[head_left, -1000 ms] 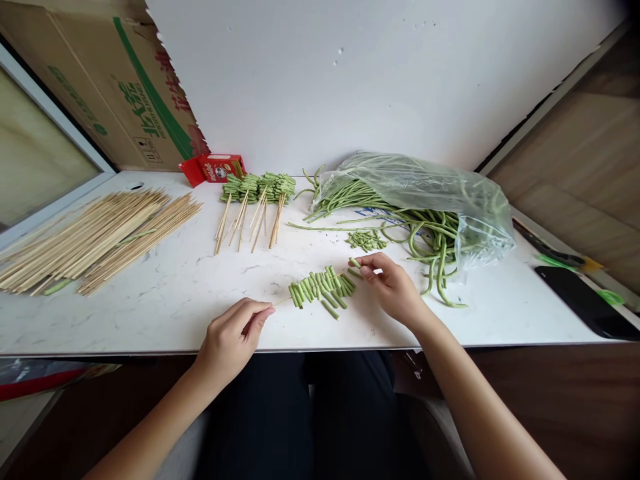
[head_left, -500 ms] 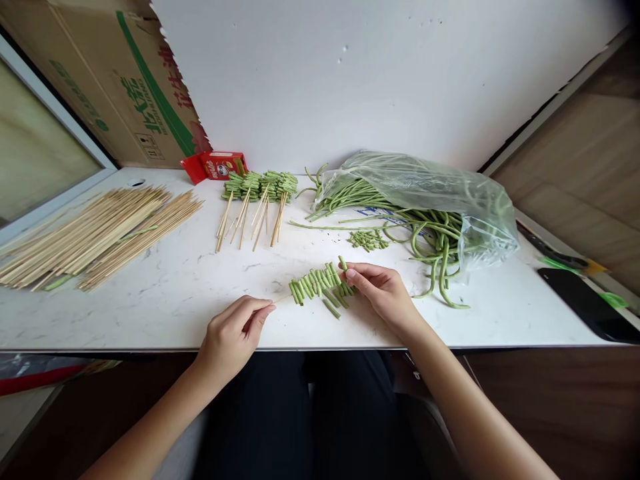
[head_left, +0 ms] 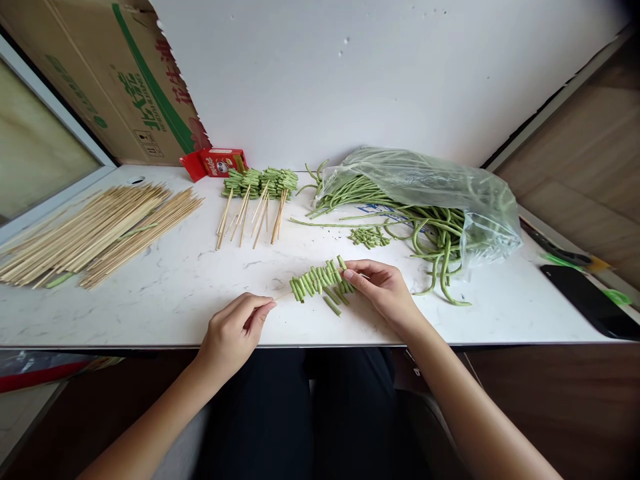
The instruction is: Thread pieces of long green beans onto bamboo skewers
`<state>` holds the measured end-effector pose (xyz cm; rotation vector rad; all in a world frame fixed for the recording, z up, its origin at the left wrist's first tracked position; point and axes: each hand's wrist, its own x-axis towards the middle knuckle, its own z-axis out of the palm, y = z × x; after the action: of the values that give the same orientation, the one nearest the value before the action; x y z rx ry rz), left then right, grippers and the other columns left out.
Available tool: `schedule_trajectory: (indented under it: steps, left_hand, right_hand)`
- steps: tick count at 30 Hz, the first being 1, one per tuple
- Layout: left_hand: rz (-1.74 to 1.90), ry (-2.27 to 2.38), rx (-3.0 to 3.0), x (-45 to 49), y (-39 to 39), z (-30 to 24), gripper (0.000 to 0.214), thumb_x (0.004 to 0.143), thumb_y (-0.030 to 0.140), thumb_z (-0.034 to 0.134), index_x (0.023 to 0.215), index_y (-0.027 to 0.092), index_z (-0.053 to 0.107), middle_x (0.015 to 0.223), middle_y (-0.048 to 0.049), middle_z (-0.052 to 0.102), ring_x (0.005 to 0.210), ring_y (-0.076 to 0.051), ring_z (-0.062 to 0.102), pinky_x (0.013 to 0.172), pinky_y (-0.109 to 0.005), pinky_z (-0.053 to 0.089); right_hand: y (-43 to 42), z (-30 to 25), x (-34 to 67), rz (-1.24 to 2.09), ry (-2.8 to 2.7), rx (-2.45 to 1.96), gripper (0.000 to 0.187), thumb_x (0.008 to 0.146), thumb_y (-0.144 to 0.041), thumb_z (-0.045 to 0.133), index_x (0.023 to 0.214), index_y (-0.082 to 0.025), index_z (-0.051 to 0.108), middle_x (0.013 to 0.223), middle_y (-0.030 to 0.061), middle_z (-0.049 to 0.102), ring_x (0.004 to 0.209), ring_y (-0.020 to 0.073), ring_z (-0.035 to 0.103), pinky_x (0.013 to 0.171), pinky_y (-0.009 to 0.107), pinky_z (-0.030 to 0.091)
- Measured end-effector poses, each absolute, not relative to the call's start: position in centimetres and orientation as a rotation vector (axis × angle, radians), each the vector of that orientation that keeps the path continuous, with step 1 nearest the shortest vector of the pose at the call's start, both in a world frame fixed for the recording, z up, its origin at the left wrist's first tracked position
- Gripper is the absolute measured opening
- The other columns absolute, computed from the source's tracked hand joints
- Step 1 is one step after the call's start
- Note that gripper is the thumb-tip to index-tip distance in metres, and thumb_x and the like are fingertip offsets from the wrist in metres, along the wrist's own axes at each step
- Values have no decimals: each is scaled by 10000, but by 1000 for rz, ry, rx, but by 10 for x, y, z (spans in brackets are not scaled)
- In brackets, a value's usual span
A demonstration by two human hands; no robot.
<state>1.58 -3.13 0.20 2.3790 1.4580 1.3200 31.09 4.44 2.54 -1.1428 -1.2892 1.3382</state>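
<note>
Between thumb and fingers, my left hand (head_left: 240, 330) pinches the bare end of a thin bamboo skewer (head_left: 283, 296). A row of short green bean pieces (head_left: 315, 279) is threaded side by side along it. At the row's right end, my right hand (head_left: 383, 290) is closed on a bean piece (head_left: 342, 263) by the skewer's tip, which shows slightly past the fingers. Under the skewer, a few loose bean pieces (head_left: 332, 306) lie on the white table (head_left: 150, 320), partly hidden by the row.
Bare skewers (head_left: 100, 227) lie at left. Finished bean skewers (head_left: 260, 183) are stacked at the back beside a red box (head_left: 223, 162). A plastic bag (head_left: 425, 177) of long beans (head_left: 443, 227) sits at right, near a cut-bean pile (head_left: 369, 237) and a black phone (head_left: 590, 301).
The bean piece in my right hand now sits closer in line with the row, and the skewer tip shows beyond it. My left hand has hardly moved.
</note>
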Motion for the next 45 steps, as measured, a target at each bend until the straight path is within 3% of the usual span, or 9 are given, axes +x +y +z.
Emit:
schedule_trajectory:
  steps: [23, 45]
  left_hand:
    - [1305, 1430, 2387, 14, -31, 0, 124, 984, 74, 660, 1030, 185, 693, 868, -14, 736, 733, -105, 673, 709, -204, 544]
    - [1359, 1304, 2381, 15, -29, 0, 190, 981, 42, 626, 1054, 192, 716, 878, -31, 759, 776, -135, 732, 729, -226, 586]
  right_hand:
    - [45, 26, 311, 1238, -1324, -1076, 201, 764, -416, 931, 845, -245, 864, 892, 44, 774, 840, 187, 662, 778, 324, 515]
    - [43, 34, 313, 1426, -1355, -1054, 296, 703, -452, 968, 795, -208, 827, 837, 36, 723, 766, 167, 614, 735, 327, 492]
